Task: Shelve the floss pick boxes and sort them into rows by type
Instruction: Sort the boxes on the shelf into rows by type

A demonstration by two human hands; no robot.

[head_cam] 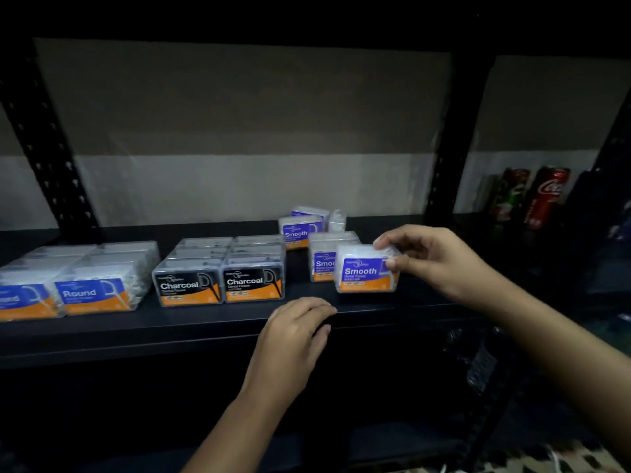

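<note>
Right hand (423,259) pinching, left hand (297,324) curled.

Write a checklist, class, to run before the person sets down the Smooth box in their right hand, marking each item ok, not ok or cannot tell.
1. Right hand grips the Smooth box: ok.
2. Label faces front: ok.
3. Left hand empty, resting on the shelf edge: ok.
4. Smooth boxes behind in tidy rows: not ok.
5. Charcoal rows aligned: ok.
6. Box fully resting on shelf: cannot tell.

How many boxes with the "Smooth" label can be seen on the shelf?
3 labels readable: one held by the right hand at the front, one just behind it to the left, one farther back. Clear boxes behind that may be more.
</note>
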